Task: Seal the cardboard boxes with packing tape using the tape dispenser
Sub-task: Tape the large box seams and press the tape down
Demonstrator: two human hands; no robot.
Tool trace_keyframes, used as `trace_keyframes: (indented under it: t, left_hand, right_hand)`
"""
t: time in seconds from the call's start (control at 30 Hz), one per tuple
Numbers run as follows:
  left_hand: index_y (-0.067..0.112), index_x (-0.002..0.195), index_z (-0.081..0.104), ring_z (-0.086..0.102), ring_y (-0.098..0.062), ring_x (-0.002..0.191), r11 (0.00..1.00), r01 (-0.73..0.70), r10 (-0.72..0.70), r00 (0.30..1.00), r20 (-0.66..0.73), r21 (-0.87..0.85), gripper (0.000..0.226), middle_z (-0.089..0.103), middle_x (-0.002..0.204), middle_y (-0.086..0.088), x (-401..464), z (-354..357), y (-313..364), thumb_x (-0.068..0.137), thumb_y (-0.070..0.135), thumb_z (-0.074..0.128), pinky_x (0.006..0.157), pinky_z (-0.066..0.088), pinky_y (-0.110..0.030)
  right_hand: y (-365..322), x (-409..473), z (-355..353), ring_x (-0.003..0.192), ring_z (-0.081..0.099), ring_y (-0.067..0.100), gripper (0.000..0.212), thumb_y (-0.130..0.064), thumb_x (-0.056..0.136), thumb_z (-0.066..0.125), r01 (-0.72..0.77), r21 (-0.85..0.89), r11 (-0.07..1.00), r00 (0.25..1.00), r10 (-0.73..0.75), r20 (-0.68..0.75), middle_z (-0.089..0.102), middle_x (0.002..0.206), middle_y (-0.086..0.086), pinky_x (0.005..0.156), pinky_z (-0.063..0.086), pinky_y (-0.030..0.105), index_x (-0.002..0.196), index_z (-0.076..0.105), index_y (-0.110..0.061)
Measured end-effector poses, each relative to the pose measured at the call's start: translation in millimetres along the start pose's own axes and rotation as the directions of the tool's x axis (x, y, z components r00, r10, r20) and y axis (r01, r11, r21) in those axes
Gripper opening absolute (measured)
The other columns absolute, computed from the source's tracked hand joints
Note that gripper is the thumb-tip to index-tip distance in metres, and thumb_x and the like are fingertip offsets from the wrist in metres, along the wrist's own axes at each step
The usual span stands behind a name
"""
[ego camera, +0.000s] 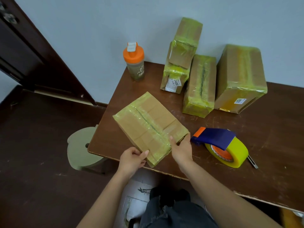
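Left hand (133, 159) grip pinching taped box (150, 125) near corner, right hand (181, 149) seemingly gripping its edge, tape dispenser (220, 145) just beside.

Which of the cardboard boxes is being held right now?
The box at the table's near-left corner: the left hand and right hand grip its near end. The other boxes stand untouched by the wall.

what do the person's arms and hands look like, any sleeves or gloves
Both forearms are bare up to the frame's edge, with no sleeves in view. The left hand and right hand wear no gloves, and no rings, watch or bracelet show.
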State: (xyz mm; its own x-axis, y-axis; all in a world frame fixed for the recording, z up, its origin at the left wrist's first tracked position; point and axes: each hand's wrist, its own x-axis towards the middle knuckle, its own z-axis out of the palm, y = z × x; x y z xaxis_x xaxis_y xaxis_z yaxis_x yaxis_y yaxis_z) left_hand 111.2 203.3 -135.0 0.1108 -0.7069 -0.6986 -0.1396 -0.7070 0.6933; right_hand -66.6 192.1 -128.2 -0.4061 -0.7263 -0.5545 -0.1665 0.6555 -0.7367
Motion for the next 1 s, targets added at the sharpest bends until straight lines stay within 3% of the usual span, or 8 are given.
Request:
trace_keyframes:
  t: [0.1, 0.17, 0.23, 0.3, 0.5, 0.73, 0.9, 1.0]
  left_hand:
    - [-0.002, 0.07, 0.063, 0.069, -0.025, 0.071, 0.994, 0.013, -0.024, 0.995, 0.101, 0.107, 0.034, 0.07, 0.073, -0.019, -3.6, -13.7, 6.5, 0.084, 0.028, 0.072, 0.07, 0.06, -0.033]
    - [0.001, 0.053, 0.065, 0.064, -0.024, 0.057, 0.954, -0.125, 0.173, 0.972, -0.161, 0.272, 0.055, 0.066, 0.053, -0.011, -3.0, -30.7, 9.5, 0.089, 0.042, 0.064, 0.064, 0.053, -0.034]
    - [0.003, 0.054, 0.054, 0.053, -0.029, 0.056, 0.904, -0.213, 0.382, 0.793, -0.475, 0.371, 0.053, 0.054, 0.049, -0.006, -1.4, -46.3, 16.4, 0.093, 0.039, 0.055, 0.058, 0.039, -0.036]
    - [0.007, 0.07, 0.052, 0.053, -0.029, 0.068, 0.874, -0.248, 0.468, 0.66, -0.587, 0.418, 0.035, 0.054, 0.067, -0.006, 7.1, -54.8, 23.7, 0.093, 0.033, 0.053, 0.062, 0.04, -0.037]
    - [0.011, 0.136, 0.05, 0.049, -0.025, 0.123, 0.89, -0.233, 0.344, 0.907, -0.243, 0.391, 0.051, 0.056, 0.131, -0.006, 43.0, -45.0, 34.0, 0.1, 0.046, 0.037, 0.101, 0.038, -0.038]
    - [0.012, 0.087, 0.06, 0.059, -0.032, 0.078, 0.786, -0.196, 0.479, 0.792, -0.379, 0.586, 0.049, 0.063, 0.079, -0.008, 51.5, -28.1, 22.7, 0.102, 0.043, 0.025, 0.064, 0.038, -0.035]
    - [0.013, 0.078, 0.057, 0.059, -0.034, 0.08, 0.803, -0.188, 0.451, 0.813, -0.369, 0.566, 0.051, 0.062, 0.078, -0.01, 50.0, -30.7, 26.8, 0.102, 0.043, 0.025, 0.068, 0.043, -0.038]
    - [0.009, 0.103, 0.064, 0.059, -0.04, 0.098, 0.748, -0.145, 0.432, 0.847, -0.309, 0.647, 0.05, 0.065, 0.102, -0.018, 52.3, -37.2, 40.0, 0.102, 0.043, 0.027, 0.081, 0.047, -0.044]
  right_hand:
    - [-8.4, 17.2, -3.6, 0.138, 0.04, 0.025, 0.076, -0.019, 0.099, 0.056, 0.002, 0.077, 0.997, 0.997, -0.008, 0.081, 0.037, 0.154, 0.002, 0.111, 0.037, 0.039, 0.158, 0.008, -0.022]
    - [-18.1, 30.2, -12.5, 0.136, 0.041, 0.022, 0.073, -0.014, 0.1, 0.054, 0.042, 0.069, 0.997, 0.986, -0.053, 0.156, 0.04, 0.151, -0.002, 0.108, 0.039, 0.036, 0.157, 0.01, -0.025]
    - [-21.4, 37.0, -19.9, 0.137, 0.039, 0.021, 0.067, -0.015, 0.101, 0.051, 0.11, 0.033, 0.993, 0.983, -0.114, 0.146, 0.04, 0.152, -0.002, 0.108, 0.037, 0.033, 0.157, 0.014, -0.023]
    - [-17.8, 38.0, -22.6, 0.139, 0.039, 0.023, 0.061, -0.019, 0.103, 0.047, 0.189, -0.055, 0.98, 0.98, -0.185, 0.073, 0.039, 0.153, 0.002, 0.112, 0.036, 0.035, 0.156, 0.017, -0.019]
    - [-0.5, 30.3, -2.4, 0.125, 0.053, 0.031, 0.064, -0.04, 0.104, 0.034, 0.173, -0.169, 0.97, 0.985, -0.17, 0.032, 0.049, 0.145, 0.011, 0.099, 0.045, 0.039, 0.157, 0.009, -0.016]
    - [14.6, 32.0, 6.7, 0.09, 0.064, 0.03, 0.045, -0.031, 0.106, 0.025, 0.232, -0.305, 0.924, 0.957, -0.273, -0.1, 0.066, 0.101, 0.013, 0.077, 0.053, 0.039, 0.144, 0.033, -0.01]
    - [13.6, 31.1, 4.7, 0.08, 0.063, 0.028, 0.042, -0.03, 0.106, 0.023, 0.259, -0.337, 0.905, 0.951, -0.3, -0.072, 0.061, 0.083, 0.008, 0.071, 0.052, 0.04, 0.139, 0.038, -0.009]
    - [11.4, 39.3, -1.0, 0.074, 0.062, 0.027, 0.041, -0.028, 0.106, 0.024, 0.292, -0.322, 0.901, 0.95, -0.313, -0.015, 0.061, 0.082, 0.008, 0.063, 0.049, 0.035, 0.139, 0.037, -0.008]
